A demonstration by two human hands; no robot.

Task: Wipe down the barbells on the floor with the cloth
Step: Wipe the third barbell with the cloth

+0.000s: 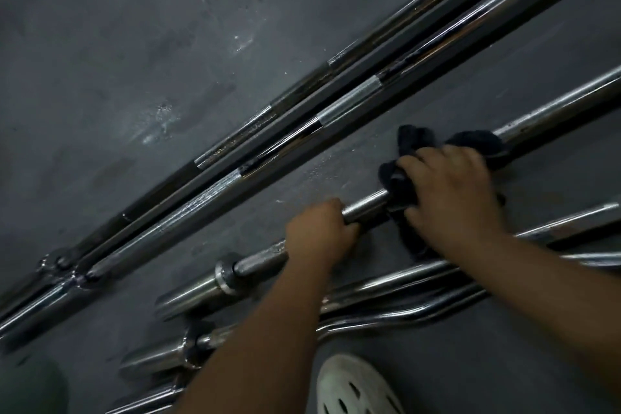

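right hand (453, 191) around cloth (415, 139) on barbell (364, 207)

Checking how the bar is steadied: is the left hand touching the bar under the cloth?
Touching. The head view shows the left hand gripping the bar, fingers curled over it, beside the cloth.

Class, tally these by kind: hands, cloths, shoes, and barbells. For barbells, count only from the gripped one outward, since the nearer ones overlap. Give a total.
Hands: 2, the left hand and the right hand
Cloths: 1, the dark cloth
Shoes: 1, the white shoe
Barbells: 3, the gripped barbell, the chrome barbell and the dark barbell
Total: 7
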